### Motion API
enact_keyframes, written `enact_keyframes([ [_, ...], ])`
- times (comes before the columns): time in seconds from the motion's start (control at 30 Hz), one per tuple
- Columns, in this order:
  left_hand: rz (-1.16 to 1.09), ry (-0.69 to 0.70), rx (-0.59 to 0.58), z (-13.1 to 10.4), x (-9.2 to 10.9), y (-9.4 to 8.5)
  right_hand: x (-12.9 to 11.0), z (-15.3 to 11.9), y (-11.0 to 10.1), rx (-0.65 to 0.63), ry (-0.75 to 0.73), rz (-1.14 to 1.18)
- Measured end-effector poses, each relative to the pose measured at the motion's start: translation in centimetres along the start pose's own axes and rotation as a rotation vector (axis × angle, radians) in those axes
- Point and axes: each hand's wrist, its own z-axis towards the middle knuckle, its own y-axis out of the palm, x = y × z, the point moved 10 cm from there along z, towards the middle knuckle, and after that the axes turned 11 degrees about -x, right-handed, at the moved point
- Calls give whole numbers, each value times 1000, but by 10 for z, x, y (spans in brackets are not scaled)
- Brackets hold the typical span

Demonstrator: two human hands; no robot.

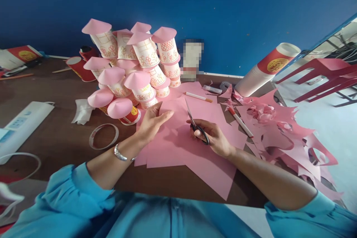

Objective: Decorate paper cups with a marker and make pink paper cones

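Observation:
My right hand (pixel 213 137) grips black-handled scissors (pixel 200 134), fingers through the loops, blades pointing up and away from me. Between the thumb and fingers of my left hand (pixel 152 121) is a piece of pink paper (pixel 177 108), its far edge close to the scissor blades. Its outline blends with the pink sheets (pixel 170 152) spread on the table beneath both hands. Beyond my left hand stand stacked paper cups (pixel 146 55) with drawn flowers and pink cone roofs (pixel 138 80). One roofed red cup (pixel 131 117) lies nearest that hand.
Pink paper scraps (pixel 279 126) heap at the right, near a tall stack of cups (pixel 267 67). Markers (pixel 198 97) lie on the sheets and beside the scraps. A tape roll (pixel 103 136) and a white power strip (pixel 23 128) are at the left. A blue wall (pixel 237 15) rises behind.

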Motion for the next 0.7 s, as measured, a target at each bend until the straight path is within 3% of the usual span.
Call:
enact_keyframes([
  [0.17, -27, -23, 37, 0, -5, -3, -1, -3, -3, 11, 6, -24],
  [0.7, -114, -86, -2, -2, -9, 4, 0, -1, -6, 47, 8, -76],
])
